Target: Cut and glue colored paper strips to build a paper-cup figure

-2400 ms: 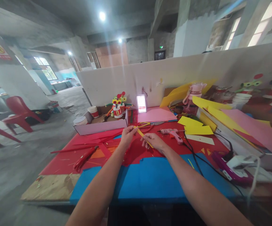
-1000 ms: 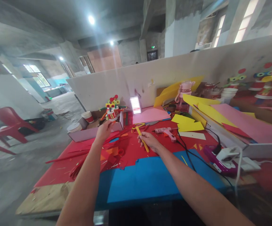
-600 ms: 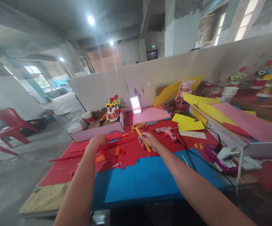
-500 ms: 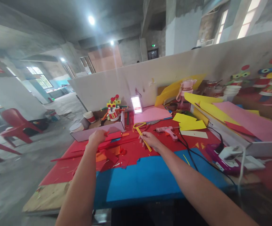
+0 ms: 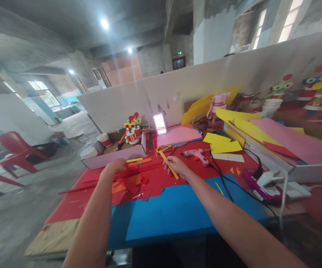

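My right hand (image 5: 177, 167) is closed on a narrow yellow paper strip (image 5: 174, 172). The strip's far end is bent into a loop and its near end sticks out below the fingers. To the left, my left hand (image 5: 117, 166) reaches down among red paper pieces, its fingertips hidden and blurred. Close to its fingers lie a short yellow strip (image 5: 134, 160) and an orange strip (image 5: 143, 162). A long red strip (image 5: 78, 190) lies beside the left forearm. Orange scraps (image 5: 118, 187) and a red ring (image 5: 144, 180) lie between the hands.
A pink glue gun (image 5: 197, 154) with a black cord lies right of my right hand, near yellow paper (image 5: 228, 146) and a purple power strip (image 5: 257, 191). Blue sheet (image 5: 149, 217) covers the front edge. A box (image 5: 113, 158) holding cup robots (image 5: 133, 136) stands at back left.
My left hand has shifted slightly down, and red paper beside it has moved, leaving a yellow strip showing. My right hand keeps its hold on the bent yellow strip.
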Demonstrator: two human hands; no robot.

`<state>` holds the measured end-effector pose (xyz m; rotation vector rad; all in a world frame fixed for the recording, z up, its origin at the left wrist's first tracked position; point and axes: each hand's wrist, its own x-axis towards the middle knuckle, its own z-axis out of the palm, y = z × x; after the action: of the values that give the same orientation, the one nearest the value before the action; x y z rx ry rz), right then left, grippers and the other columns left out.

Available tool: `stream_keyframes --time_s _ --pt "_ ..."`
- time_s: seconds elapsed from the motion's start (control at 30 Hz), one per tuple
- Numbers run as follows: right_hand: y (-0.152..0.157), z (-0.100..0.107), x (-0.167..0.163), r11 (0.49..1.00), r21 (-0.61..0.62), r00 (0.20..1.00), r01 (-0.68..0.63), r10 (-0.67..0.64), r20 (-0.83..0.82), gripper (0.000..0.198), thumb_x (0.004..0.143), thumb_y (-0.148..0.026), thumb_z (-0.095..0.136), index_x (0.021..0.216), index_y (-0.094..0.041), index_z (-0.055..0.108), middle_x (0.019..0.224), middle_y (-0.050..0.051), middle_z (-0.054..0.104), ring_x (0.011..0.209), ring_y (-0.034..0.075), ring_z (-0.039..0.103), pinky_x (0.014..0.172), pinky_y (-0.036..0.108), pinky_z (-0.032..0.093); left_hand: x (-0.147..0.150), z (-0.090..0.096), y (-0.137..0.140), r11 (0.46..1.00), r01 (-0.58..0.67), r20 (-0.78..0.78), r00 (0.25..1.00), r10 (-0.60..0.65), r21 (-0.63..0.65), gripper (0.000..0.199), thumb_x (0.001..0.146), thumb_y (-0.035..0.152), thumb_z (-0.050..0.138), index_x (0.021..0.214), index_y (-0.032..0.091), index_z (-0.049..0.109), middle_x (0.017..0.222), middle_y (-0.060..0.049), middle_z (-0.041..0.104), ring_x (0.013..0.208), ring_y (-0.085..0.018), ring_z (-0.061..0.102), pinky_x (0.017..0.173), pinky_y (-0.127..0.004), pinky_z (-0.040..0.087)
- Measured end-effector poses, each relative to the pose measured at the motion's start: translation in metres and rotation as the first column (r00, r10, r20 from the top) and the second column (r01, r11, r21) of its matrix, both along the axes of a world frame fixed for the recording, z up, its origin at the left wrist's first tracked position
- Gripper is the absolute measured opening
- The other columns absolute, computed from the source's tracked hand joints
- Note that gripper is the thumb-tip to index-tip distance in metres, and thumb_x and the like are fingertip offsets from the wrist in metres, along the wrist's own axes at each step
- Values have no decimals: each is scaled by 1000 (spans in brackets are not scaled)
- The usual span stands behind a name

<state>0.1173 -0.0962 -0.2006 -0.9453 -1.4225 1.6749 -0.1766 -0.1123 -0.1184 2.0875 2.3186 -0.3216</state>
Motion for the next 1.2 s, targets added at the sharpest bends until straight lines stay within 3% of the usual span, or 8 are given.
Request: stream_keyframes --time_s 0.07,0.2,0.5,0.63,0.73,0.8,0.97,1.2 --pt "0 0 0 1000 1 1000 1 -1 -8 15 89 -18 50 74 -17 54 58 -4 58 38 5 51 38 16 40 3 7 0 992 84 -6 996 -85 -92 33 68 22 61 97 26 74 100 -7 73 96 -25 65 84 -30 47" --pt "-1 1 0 1000 -2 1000 -3 3 2 14 88 -20 51 75 -17 54 57 -4 58 38 6 51 38 16 40 29 -1 9 993 -33 -70 997 41 116 34 80 27 51 107 22 70 113 -13 69 102 -28 64 82 -34 48" --pt "2 -3 -1 1000 2 1000 19 -19 6 14 88 -20 50 75 -17 54 58 -4 58 39 7 51 37 17 38 47 -30 12 968 -51 -78 994 72 244 32 88 29 45 107 20 69 103 -17 69 97 -30 65 77 -36 49" --pt "3 -2 -4 999 -10 997 53 -53 -57 12 86 -18 52 74 -16 53 60 -4 58 43 6 52 40 17 39 50 -8 3 877 -30 -3 999 35 479 30 88 30 43 99 22 69 107 -12 65 91 -25 64 70 -30 46" --pt "5 0 -3 996 -4 976 93 -92 -196 11 83 -23 56 75 -16 54 62 -4 57 42 4 44 40 14 34 68 8 2 766 -97 246 966 -82 636 24 85 35 49 82 18 67 88 -7 65 78 -18 61 63 -25 42" --pt "5 2 -1 994 -8 954 112 -110 -278 15 80 -30 60 78 -17 54 62 -5 56 41 3 37 37 13 26 87 10 3 775 -185 535 816 -222 604 25 82 38 53 72 17 62 70 -2 61 61 -12 54 55 -23 38" --pt "3 12 8 994 -27 930 103 -106 -353 36 68 -48 71 81 -17 57 66 -5 54 42 2 30 37 15 19 132 -14 1 965 -119 967 138 -216 232 34 70 48 67 64 17 54 51 5 48 37 -3 31 39 -20 20" --pt "-8 22 15 991 -65 950 -116 92 -297 40 71 -53 70 89 -17 64 67 -1 63 41 3 26 36 17 11 145 -38 -7 994 -74 981 -170 -95 83 41 60 49 79 71 16 56 40 9 40 33 -2 25 36 -18 14"
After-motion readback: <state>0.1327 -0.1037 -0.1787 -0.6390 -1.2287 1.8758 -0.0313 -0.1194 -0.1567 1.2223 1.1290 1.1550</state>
